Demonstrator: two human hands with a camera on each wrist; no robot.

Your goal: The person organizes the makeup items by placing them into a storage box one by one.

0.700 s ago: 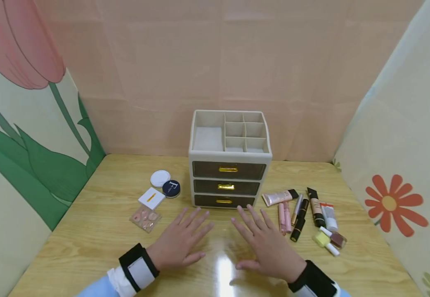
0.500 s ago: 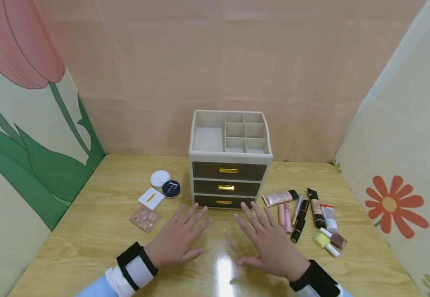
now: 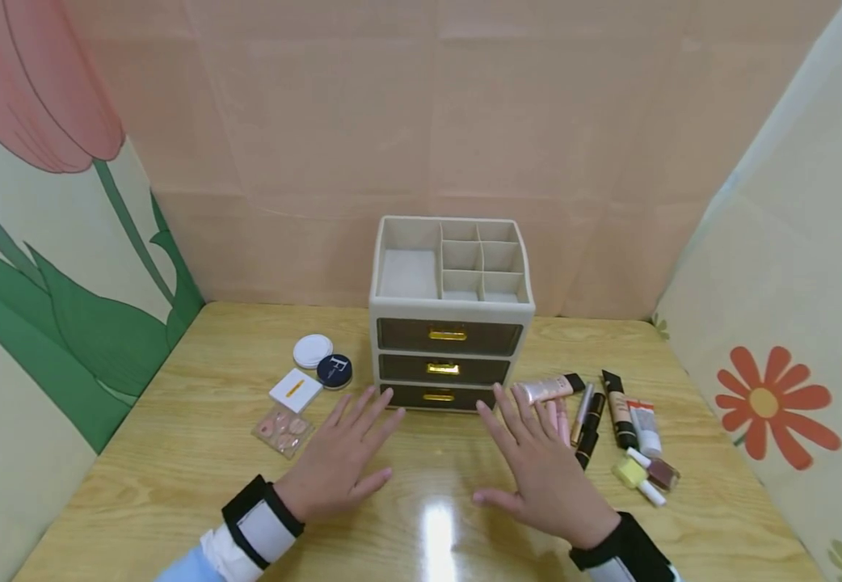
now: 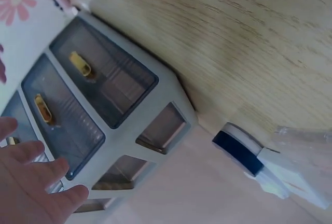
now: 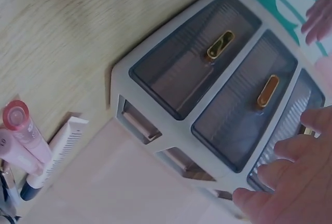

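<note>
A white drawer organizer [image 3: 452,307] with dark see-through drawer fronts and gold handles stands at the back middle of the table. My left hand [image 3: 337,462] is spread palm down in front of its lower left corner, holding nothing. Likewise empty, my right hand [image 3: 546,473] spreads before the lower right corner and covers part of the pink tubes [image 3: 557,416]. In the left wrist view, the left hand's fingers [image 4: 32,175] appear in front of the drawers; the right wrist view shows the right hand [image 5: 301,175] similarly. Contact with the organizer cannot be told.
Left of the organizer lie a white round case [image 3: 313,351], a dark blue compact [image 3: 334,371], a white box [image 3: 296,390] and an eyeshadow palette [image 3: 283,430]. To the right are a pink squeeze tube [image 3: 548,389], black-capped foundation [image 3: 620,412], a white tube [image 3: 646,428] and nail polish bottles [image 3: 663,474].
Both hands have drifted a little forward and apart, the left one leftward, the right one rightward over the pink tubes. The organizer and cosmetics have stayed in place.
</note>
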